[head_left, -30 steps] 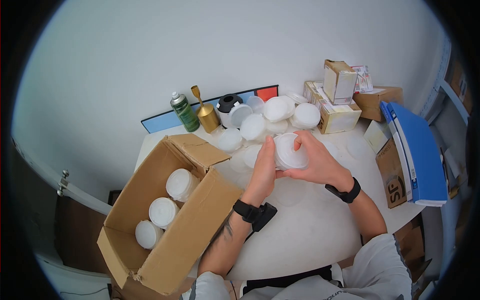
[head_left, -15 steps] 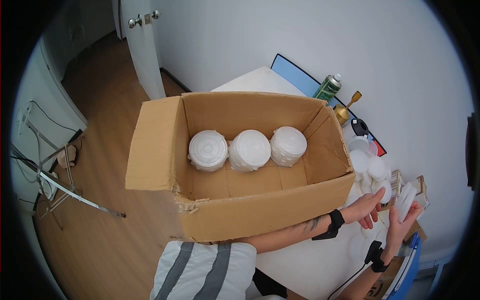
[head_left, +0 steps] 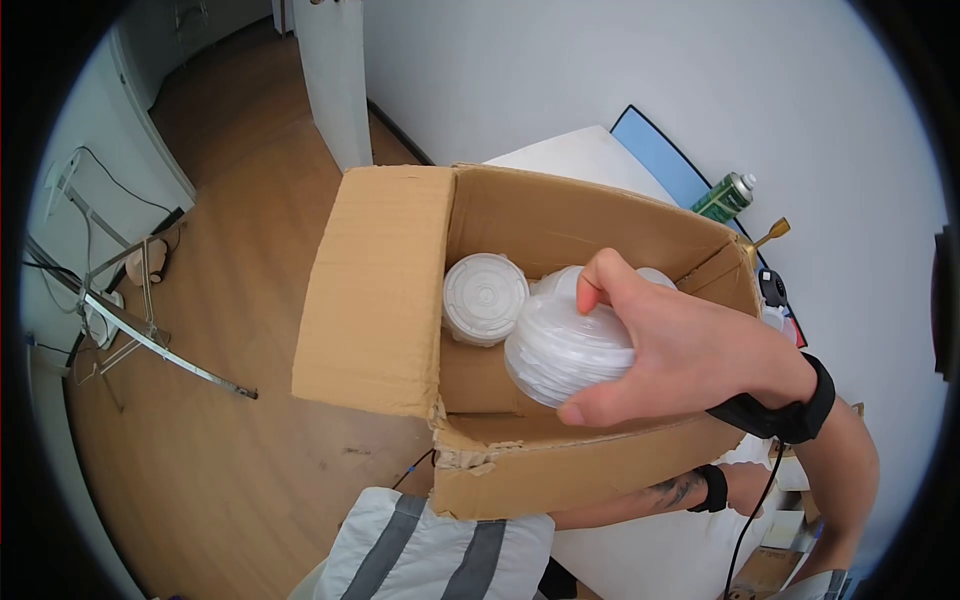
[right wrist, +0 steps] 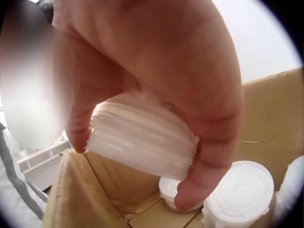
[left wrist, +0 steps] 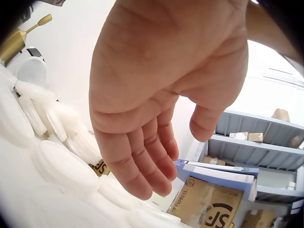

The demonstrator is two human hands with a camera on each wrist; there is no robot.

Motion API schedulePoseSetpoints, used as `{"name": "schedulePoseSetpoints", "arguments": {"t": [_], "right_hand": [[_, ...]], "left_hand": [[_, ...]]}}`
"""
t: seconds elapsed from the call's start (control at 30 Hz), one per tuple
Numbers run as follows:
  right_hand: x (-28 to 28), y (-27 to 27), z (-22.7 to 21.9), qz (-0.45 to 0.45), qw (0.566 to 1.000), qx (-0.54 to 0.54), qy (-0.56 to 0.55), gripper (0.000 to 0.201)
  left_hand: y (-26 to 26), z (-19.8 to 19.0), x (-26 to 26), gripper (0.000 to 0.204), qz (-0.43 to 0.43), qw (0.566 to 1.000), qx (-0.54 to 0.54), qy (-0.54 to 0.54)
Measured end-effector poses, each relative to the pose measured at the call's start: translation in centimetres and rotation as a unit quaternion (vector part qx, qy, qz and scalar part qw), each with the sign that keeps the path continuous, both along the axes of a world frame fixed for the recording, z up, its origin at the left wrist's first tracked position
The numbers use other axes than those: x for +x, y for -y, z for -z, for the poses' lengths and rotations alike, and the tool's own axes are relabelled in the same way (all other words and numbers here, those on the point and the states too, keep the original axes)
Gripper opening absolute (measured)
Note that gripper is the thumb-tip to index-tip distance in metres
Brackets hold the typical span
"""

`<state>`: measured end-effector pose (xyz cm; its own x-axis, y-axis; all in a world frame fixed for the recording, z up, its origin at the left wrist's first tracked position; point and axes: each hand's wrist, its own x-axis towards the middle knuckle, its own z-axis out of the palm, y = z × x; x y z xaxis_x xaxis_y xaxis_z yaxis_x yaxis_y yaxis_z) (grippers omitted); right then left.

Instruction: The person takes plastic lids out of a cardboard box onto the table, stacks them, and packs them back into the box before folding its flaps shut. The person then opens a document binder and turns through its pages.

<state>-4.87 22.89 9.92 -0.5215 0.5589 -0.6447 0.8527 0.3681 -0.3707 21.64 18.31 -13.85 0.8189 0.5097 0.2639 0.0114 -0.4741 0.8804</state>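
Observation:
In the head view my right hand (head_left: 690, 345) grips a stack of translucent white lids (head_left: 570, 345) by its sides, over the open cardboard box (head_left: 590, 495). Another lid stack (head_left: 486, 298) stands upright at the box's left end; one more is partly hidden behind the hand. The right wrist view has the held stack (right wrist: 142, 137) tilted between thumb and fingers, with stacks (right wrist: 240, 190) below. My left hand (left wrist: 161, 80) holds nothing, its fingers relaxed over the table beside loose lids (left wrist: 66, 166).
A green spray can (head_left: 725, 198) and a gold holder (head_left: 768, 240) stand behind the box. Blue binders (left wrist: 218, 175) and a brown carton (left wrist: 204, 204) are at the table's far side. A metal frame (head_left: 160, 340) stands on the wooden floor at the left.
The head view has turned left toward the box. My right hand has carried the lid stack from over the table to above the box; the left hand has let go and stayed near the table.

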Motion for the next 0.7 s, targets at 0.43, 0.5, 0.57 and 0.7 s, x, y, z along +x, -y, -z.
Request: {"name": "schedulePoseSetpoints", "arguments": {"t": [0.43,0.5,0.57,0.7], "right_hand": [[-4.5,-1.7,12.5,-0.262,0.855,0.42,-0.156,0.073],[-4.8,-1.6,12.2,-0.276,0.818,0.486,-0.135,0.072],[-4.8,-1.9,11.6,-0.283,0.813,0.495,-0.116,0.073],[-1.3,-1.8,8.6,-0.264,0.838,0.45,-0.16,0.081]], "left_hand": [[-5.1,8.5,-9.9,0.019,-0.277,0.948,0.158,-0.006],[-5.3,9.8,-11.5,0.02,-0.31,0.934,0.179,-0.009],[-5.1,10.5,-11.9,0.02,-0.31,0.927,0.212,-0.005],[-1.2,6.0,-2.0,0.022,-0.182,0.93,0.293,0.127]]}}
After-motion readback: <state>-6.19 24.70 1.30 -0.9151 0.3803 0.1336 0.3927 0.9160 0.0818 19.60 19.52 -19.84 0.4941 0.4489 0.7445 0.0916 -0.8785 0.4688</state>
